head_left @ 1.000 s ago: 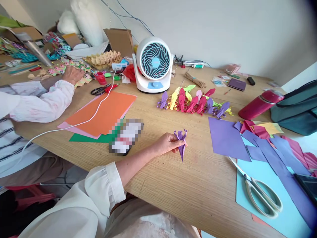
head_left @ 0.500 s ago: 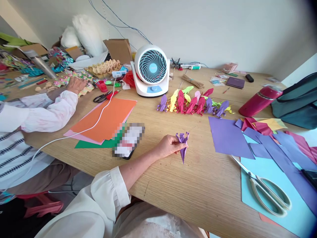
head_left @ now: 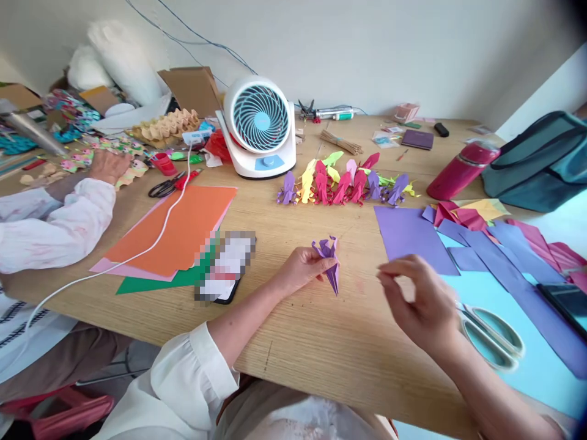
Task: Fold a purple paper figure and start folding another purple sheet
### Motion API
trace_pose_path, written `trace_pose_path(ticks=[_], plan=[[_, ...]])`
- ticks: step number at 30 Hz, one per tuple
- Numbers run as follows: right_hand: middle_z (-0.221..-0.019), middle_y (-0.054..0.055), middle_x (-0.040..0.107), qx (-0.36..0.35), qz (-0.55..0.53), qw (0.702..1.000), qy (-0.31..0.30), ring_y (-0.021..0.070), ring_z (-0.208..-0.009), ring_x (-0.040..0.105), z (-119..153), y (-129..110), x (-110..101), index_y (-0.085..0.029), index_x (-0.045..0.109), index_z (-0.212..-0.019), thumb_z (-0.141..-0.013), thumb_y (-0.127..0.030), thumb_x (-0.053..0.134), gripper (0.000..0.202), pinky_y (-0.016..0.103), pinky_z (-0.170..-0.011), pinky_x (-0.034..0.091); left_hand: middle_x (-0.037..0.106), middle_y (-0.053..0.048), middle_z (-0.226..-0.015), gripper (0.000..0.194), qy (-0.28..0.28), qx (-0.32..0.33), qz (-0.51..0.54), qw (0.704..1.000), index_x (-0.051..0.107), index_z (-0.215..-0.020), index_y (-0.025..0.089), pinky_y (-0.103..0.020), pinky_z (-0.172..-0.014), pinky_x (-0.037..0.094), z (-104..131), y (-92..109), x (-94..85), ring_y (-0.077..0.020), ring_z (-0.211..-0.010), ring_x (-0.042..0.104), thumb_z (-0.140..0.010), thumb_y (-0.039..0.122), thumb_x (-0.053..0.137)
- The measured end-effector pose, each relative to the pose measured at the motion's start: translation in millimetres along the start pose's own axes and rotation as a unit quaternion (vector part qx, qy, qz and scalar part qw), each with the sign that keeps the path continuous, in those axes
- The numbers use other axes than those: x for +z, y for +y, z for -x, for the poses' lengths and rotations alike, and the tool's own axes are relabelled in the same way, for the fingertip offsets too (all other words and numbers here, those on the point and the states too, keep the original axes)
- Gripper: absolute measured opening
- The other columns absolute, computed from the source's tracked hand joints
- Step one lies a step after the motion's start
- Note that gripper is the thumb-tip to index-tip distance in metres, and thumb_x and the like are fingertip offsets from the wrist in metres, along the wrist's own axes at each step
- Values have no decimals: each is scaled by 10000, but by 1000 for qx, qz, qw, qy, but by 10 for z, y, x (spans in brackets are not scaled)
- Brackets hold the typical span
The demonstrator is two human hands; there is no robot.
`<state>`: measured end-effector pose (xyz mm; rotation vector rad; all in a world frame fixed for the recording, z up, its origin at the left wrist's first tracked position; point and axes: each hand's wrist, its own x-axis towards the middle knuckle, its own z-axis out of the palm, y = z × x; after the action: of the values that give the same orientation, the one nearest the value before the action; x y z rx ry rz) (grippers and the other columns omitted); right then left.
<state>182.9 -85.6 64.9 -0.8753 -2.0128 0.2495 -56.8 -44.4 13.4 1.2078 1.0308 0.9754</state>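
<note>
– Any writing to read on the things there?
– None legible; the phone by the coloured sheets is blurred out.
– What does the left hand (head_left: 300, 271) hold?
– It pinches a small folded purple paper figure (head_left: 329, 263) between thumb and fingertips, pointed end down, just above the wooden table (head_left: 321, 342).
– And the right hand (head_left: 419, 302)?
– Empty, fingers loosely curled and parted, hovering near the figure, in front of the white-handled scissors (head_left: 493, 333).
</note>
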Motion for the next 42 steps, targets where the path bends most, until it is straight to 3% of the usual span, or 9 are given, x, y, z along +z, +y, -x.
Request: trace_pose_path(ticks=[3,5,12,18,33,37,42], plan=[[-857,37,610,4,-6,999,-49,135,-747,598,-4,207,402,-194,592,-1031,-943,-89,537,148,271,-652,499,718,-43,-735,394,21,-16,41,999,729,-793,129,-193,-518,506,16,38,19,-98,-571,613,-689,504,794],[-887,53,617,-15,21,997,-67,155,-766,595,33,268,526,-194,582,-1057,-926,-84,566,172,305,-676,494,717,-31,-747,382,24,-36,74,996,716,-809,139,-191,-540,518,38,70,35,-113,-627,648,-679,485,812],[-894,76,666,-154,110,980,-55,179,-747,581,-8,230,530,-186,582,-1083,-887,-89,632,224,331,-647,448,721,-17,-747,354,-4,-88,140,986,693,-812,141,-187,-552,531,130,108,140,-121,-646,677,-695,450,822],[-913,74,695,-199,119,971,-58,170,-745,582,14,237,510,-193,608,-1050,-889,-87,614,193,334,-680,449,703,-13,-760,366,-28,-106,183,977,698,-825,128,-190,-539,542,159,115,183,-108,-630,656,-681,434,839],[-929,60,728,-195,89,976,-41,171,-789,608,0,234,502,-187,618,-992,-889,-69,582,160,350,-745,448,699,-37,-743,381,-13,-131,169,977,718,-771,113,-207,-513,543,166,162,184,-127,-642,646,-587,406,879],[-921,50,725,-163,68,984,-36,170,-767,605,11,235,534,-204,618,-1028,-883,-62,590,205,351,-738,445,705,-32,-714,353,20,-117,142,983,711,-746,119,-209,-521,532,174,168,216,-136,-626,656,-585,393,865],[-922,52,707,-67,21,997,-38,185,-789,615,43,207,585,-228,615,-1041,-883,-86,592,214,359,-723,451,692,-14,-669,298,74,-94,104,987,699,-713,131,-210,-507,526,174,129,271,-139,-615,651,-613,377,835]])
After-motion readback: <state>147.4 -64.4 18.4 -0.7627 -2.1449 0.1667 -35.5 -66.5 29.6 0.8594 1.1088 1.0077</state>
